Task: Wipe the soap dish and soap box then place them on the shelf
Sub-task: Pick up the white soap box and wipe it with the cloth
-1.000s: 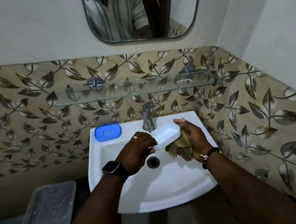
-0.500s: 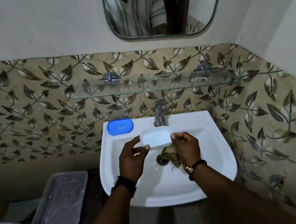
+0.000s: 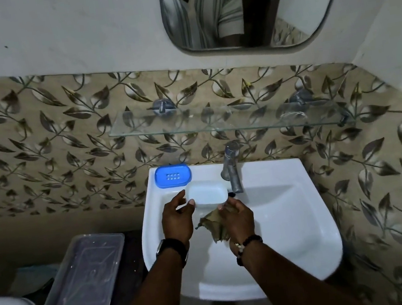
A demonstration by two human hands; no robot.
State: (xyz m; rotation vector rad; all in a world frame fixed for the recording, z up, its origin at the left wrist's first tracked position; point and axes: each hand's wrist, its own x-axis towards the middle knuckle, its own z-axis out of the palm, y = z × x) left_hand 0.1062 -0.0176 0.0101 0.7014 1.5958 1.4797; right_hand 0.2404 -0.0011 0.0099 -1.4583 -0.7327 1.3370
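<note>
Soap box (image 3: pixel 206 195) in left hand (image 3: pixel 177 219); cloth (image 3: pixel 210 226) in right hand (image 3: pixel 238 219).

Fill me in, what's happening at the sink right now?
A person is holding a white soap box over the sink, just left of the tap. The left hand pinches the box's left end. The right hand grips a brownish cloth, with its fingertips at the box's near right corner. The blue soap dish sits on the sink's back left corner. Neither item is on the glass shelf yet.
</note>
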